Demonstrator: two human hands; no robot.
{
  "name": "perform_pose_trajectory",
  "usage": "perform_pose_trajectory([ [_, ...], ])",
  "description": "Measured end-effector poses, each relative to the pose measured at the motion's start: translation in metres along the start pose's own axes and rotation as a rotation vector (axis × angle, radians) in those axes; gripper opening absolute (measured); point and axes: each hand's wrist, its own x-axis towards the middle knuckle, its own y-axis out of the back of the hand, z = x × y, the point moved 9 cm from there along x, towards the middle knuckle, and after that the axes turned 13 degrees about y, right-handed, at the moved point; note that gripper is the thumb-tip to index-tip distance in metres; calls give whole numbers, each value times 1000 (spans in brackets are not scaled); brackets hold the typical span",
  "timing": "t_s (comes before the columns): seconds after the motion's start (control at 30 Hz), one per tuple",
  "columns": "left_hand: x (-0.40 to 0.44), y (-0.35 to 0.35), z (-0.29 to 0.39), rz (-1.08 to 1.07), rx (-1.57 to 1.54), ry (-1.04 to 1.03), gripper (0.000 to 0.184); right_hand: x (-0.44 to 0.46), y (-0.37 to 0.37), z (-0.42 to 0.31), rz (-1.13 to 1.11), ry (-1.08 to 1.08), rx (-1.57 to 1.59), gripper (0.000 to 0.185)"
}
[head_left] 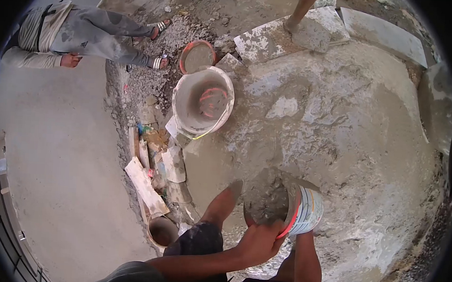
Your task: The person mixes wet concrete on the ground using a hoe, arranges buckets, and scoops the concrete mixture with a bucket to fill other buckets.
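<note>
A small white bucket [310, 211] with a red rim and striped side is tipped over, its mouth turned left. Grey wet mortar [269, 197] fills its opening. My left hand [261, 241] is closed over the near rim. At the bucket's base, my right hand [305, 235] holds it from below; its fingers are hidden behind the bucket. Under and around the bucket spreads a broad bed of wet mortar [359, 138]. My bare foot [222, 204] is in the mortar just left of the bucket.
A large pale bucket [182, 100] and an orange-rimmed tub [181, 62] stand ahead. A person in grey trousers [93, 34] is at upper left. Another person's forearm [300, 12] meets a mortar-covered tool [313, 36] near slabs [382, 32]. Wood scraps [146, 185] and a pot [163, 230] lie left.
</note>
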Motion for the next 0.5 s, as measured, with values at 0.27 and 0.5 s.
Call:
perform_pose_trajectory([
  [0.27,84,211,-64,378,-96,20,17,130,-105,172,-44,-32,-33,65],
  [0.5,176,317,-200,587,-468,329,31,187,-129,270,-10,-49,-196,65],
])
